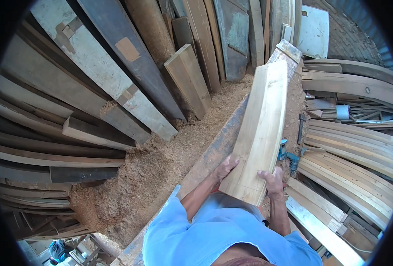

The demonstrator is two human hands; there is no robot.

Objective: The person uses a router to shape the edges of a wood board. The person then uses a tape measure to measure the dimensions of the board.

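A thick, pale wooden board (262, 128) stretches away from my body, its near end close to my blue shirt. My left hand (227, 166) is closed on its left edge near that end. On the opposite edge, my right hand (274, 179) grips with the thumb over the top face and the other fingers mostly hidden. Beneath the board runs a long, worn bench (223, 141), with a paint-marked wooden block (289, 51) at its far end. Right of the board lie a blue-green power tool (289, 156) and a hammer (301, 128).
Wood shavings (156, 175) pile up left of the bench. Old planks (103, 66) lean along the left and far sides, with a short board (188, 80) among them. Stacked timber (351, 177) fills the right side. Another person (58, 252) shows at the lower left.
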